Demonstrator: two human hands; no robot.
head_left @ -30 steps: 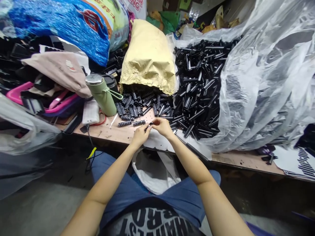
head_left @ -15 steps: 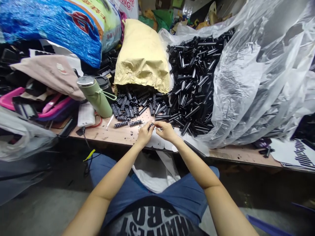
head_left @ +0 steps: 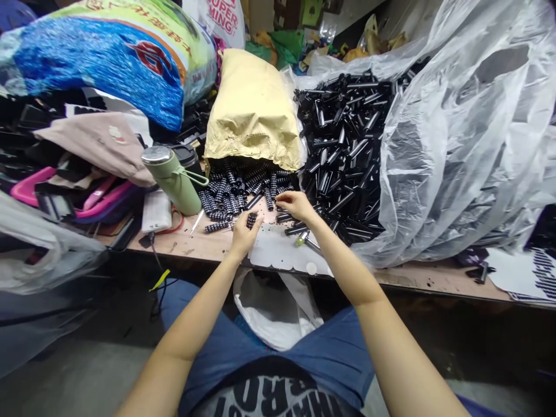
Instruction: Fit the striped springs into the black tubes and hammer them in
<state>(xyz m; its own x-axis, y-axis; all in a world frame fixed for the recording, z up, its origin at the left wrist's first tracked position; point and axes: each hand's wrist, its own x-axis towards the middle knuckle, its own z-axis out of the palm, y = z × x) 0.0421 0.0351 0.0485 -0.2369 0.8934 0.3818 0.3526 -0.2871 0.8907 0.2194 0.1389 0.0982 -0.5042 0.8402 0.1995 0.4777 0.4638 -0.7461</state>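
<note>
In my left hand [head_left: 243, 234] is a short black cylinder [head_left: 251, 220] ringed with rows of small pale dots, closed in by thumb and fingers at the table's front part. My right hand [head_left: 296, 205] is further forward and to the right, beside the edge of a heap of dotted black cylinders [head_left: 223, 194]. Its thumb and fingertips are drawn together; anything between them is too small to make out. Under the right forearm lies a tube with a yellow-green end [head_left: 301, 238], on a white sheet [head_left: 273, 249].
A yellow sack [head_left: 254, 110] lies open behind the dotted cylinders. Plain black tubes [head_left: 343, 145] fill the area beside a clear plastic bag [head_left: 434, 174]. Left stand a green flask [head_left: 180, 188] and a white power bank [head_left: 156, 209]. A white bag [head_left: 278, 313] hangs below the table edge.
My hands, close together before, are now apart: the right one has moved forward towards the heap, the left slightly left with the dotted cylinder. The view has shifted slightly.
</note>
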